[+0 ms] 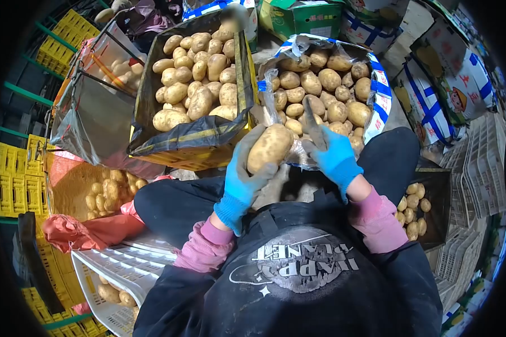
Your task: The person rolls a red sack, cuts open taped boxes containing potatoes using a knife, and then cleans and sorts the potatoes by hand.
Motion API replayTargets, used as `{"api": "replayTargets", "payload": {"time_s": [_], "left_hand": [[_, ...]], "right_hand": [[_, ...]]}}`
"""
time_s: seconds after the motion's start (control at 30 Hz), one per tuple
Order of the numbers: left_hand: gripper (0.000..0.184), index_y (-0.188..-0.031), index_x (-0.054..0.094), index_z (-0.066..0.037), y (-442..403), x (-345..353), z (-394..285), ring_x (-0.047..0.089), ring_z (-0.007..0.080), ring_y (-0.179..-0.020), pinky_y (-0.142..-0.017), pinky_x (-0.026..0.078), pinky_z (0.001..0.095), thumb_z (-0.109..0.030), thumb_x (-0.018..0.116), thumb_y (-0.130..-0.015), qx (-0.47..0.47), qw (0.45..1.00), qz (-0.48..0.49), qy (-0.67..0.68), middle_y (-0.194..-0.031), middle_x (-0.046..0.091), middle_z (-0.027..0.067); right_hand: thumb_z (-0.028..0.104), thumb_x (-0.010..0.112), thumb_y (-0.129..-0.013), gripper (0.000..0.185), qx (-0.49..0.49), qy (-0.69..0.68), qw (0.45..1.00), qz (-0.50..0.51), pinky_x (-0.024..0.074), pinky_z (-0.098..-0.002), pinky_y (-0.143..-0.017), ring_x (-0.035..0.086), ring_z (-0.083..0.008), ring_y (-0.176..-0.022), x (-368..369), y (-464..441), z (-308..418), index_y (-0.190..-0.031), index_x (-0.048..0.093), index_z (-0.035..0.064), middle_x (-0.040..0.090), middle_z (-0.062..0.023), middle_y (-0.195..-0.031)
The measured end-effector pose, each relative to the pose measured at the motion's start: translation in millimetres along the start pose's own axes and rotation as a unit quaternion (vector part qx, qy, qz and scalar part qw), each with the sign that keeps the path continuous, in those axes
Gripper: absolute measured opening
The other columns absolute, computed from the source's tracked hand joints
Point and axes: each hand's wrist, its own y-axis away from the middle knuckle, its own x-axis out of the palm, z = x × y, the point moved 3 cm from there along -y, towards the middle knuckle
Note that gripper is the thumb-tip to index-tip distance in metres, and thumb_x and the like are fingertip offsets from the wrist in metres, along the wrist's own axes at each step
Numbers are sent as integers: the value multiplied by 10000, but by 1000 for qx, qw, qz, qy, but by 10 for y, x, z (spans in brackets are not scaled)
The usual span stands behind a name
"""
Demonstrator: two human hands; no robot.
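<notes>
My left hand [243, 174], in a blue glove with grey-coated fingers, is wrapped round a large potato [270, 148] in front of my body. To the right of that potato, my right hand [334, 151] wears a matching glove. Its fingers are apart, with one dark finger stretched up over the box, and I see nothing in its grip. Just beyond this hand stands an open carton [381, 84] with a blue-and-white rim, full of potatoes. Ahead of my left hand is a yellow crate [177, 157] with a dark liner, heaped with potatoes.
At left are an orange mesh sack [67, 185] of potatoes and a white basket [126, 261] holding a few. A dark-lined crate [436, 219] of smaller potatoes sits at right, beside stacked white crates [478, 163]. Printed cartons [450, 67] stand behind; yellow crates [17, 180] stack far left.
</notes>
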Motion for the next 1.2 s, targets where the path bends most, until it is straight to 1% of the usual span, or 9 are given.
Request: {"api": "replayTargets", "payload": {"time_s": [0.17,0.5,0.63,0.67,0.77,0.93,1.03,1.1,1.2], "left_hand": [[804,-1352,466,27,-36,105,-208,486,361,-1203,-1049,387,409,-245,831,-689,220,916,-17,-336,-1332,478,203],[933,-1436,327,12,-71,156,-59,477,244,-1258,-1048,420,362,-207,861,-704,107,986,40,-125,-1383,440,161],[822,-1374,389,6,32,171,-6,525,271,-1203,-1007,471,400,-151,858,-717,61,998,-1,11,-1337,474,172],[801,-1359,400,18,-2,163,61,546,281,-1174,-982,496,408,-211,848,-736,87,995,-12,46,-1316,485,176],[544,-1243,514,22,-26,227,-24,575,231,-1082,-945,482,342,-245,712,-813,16,995,-95,37,-1180,574,124],[393,-1194,532,18,-192,200,33,574,214,-1053,-920,485,345,-315,476,-994,50,996,-58,-43,-1151,574,121],[440,-1324,465,-14,-144,319,33,587,184,-1011,-894,492,310,-205,600,-951,40,994,-11,99,-1151,568,102],[450,-1312,487,-59,-98,319,-49,538,69,-685,-547,450,213,-189,653,-914,-70,993,19,93,-957,594,33],[539,-1296,498,-56,-53,281,-77,549,72,-736,-593,463,207,-313,709,-872,-91,990,41,96,-1055,576,54]], "right_hand": [[101,838,-707,967,-24,-556,823,117,460,-316,-1002,542,-189,-1179,146,215,460,-1468,252,-15,472,-132,-1369],[96,765,-797,626,123,-560,819,31,493,-350,-946,562,-232,-1143,170,336,157,-1333,461,-17,539,-139,-1278],[128,664,-873,583,-32,-162,985,47,416,-435,-1017,518,-291,-1185,376,344,-276,-1390,427,-2,512,-178,-1317],[169,674,-865,640,56,-438,897,12,344,-456,-1093,479,-294,-1238,538,318,-235,-1417,400,-3,479,-191,-1369],[232,856,-745,855,13,-601,799,9,452,-337,-1001,506,-186,-1184,442,423,286,-1408,376,-16,518,-103,-1323],[205,897,-684,869,6,-552,832,-46,467,-337,-982,524,-166,-1151,481,402,92,-1383,417,14,548,-62,-1252],[113,814,-767,713,12,-554,832,-31,455,-365,-1023,537,-193,-1186,200,438,177,-1385,467,32,575,-75,-1287],[147,745,-835,636,106,-548,830,-6,528,-306,-850,612,-165,-1022,35,463,214,-1387,460,13,604,-78,-1240],[244,730,-860,652,53,-555,830,19,529,-238,-679,642,-136,-868,-51,465,269,-1381,440,-21,620,-114,-1200]]}}
